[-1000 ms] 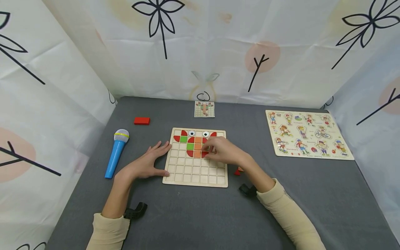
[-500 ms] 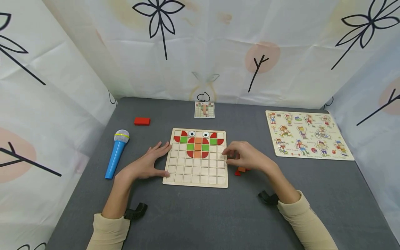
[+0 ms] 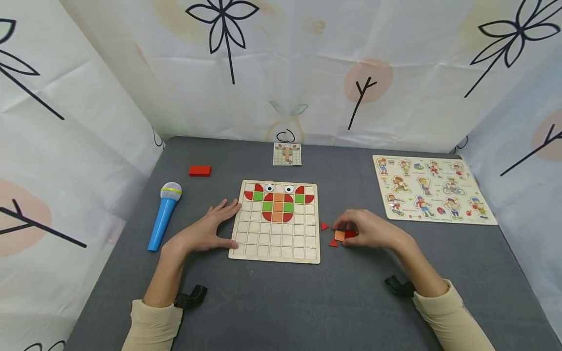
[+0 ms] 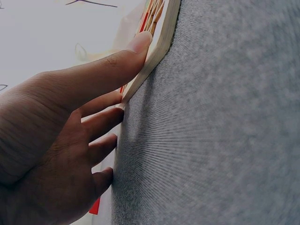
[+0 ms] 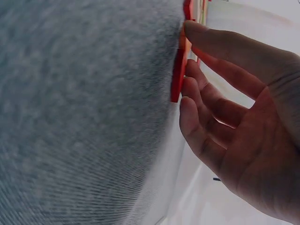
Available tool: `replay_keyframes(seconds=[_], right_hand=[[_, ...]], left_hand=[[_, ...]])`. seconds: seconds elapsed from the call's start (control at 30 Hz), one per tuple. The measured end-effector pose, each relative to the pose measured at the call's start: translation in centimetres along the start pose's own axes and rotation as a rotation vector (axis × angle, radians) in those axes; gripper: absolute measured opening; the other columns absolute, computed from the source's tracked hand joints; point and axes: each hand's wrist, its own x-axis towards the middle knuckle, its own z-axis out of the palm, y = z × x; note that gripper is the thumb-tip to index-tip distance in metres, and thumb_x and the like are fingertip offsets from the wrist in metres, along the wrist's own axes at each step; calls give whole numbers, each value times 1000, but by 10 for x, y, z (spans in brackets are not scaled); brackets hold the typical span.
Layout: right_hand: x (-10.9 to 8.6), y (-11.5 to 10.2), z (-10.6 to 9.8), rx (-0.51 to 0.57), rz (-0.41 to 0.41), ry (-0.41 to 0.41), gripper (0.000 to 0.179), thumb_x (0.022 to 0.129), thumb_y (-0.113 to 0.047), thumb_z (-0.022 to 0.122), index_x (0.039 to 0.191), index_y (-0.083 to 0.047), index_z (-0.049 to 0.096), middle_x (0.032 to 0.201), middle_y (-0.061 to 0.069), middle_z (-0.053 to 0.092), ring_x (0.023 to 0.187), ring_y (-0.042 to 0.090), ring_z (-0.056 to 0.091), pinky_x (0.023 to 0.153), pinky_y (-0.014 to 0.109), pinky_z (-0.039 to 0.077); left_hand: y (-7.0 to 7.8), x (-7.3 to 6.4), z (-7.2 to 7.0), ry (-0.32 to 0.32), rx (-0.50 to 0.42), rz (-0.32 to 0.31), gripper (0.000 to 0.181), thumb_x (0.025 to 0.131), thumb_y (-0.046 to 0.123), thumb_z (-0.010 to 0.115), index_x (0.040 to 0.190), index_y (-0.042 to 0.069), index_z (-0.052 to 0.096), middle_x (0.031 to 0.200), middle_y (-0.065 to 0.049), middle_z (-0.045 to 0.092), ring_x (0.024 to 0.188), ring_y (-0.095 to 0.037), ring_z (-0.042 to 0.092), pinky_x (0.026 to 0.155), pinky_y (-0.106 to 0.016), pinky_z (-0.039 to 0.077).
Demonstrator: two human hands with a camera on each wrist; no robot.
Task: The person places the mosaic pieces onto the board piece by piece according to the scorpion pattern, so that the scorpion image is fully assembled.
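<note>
In the head view my left hand (image 3: 204, 234) rests against the left side of a wooden grid board (image 3: 274, 248), fingers spread. Its thumb (image 4: 140, 43) touches the near left corner in the left wrist view. Red, green and orange tiles and two eye tiles fill cells in the board's upper rows. Right of the board, my right hand (image 3: 373, 229) is low over a small cluster of loose tiles. Its thumb and fingers stand apart around an orange square tile (image 3: 339, 236) and a red tile (image 3: 350, 234). Whether they touch either is unclear. Two red triangle tiles (image 3: 324, 226) lie nearby.
A small pattern card (image 3: 287, 154) lies behind the board. Left of it are a red block (image 3: 199, 170) and a blue toy microphone (image 3: 162, 222). A picture puzzle board (image 3: 432, 187) lies at the right of the grey table (image 3: 272, 307). Printed cloth (image 3: 307, 73) hangs behind.
My right hand has left the board's upper right area and moved right and nearer to the loose tiles. Green and red tiles at upper right are now uncovered. My left hand stays put.
</note>
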Motion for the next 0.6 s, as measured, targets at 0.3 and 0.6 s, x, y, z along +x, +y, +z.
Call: replay_keyframes(seconds=[0.3,0.6], right_hand=[[5,5,5,-6,-16,25,27,90,-11,85,117,-10,80,102,-4,75,92,11,65,83,30,58],[8,-1,5,-37,-37,91,28,89,-8,81,117,-11,80,104,-2,77,92,13,66,81,29,57]], left_hand=[[0,0,-1,7,-25,18,115,83,40,95,173,15,29,182,-17,22,171,-47,5,133,-77,4],[-1,1,0,-4,-2,-13,113,85,39,94,173,17,28,183,-13,21,172,-44,4,135,-73,3]])
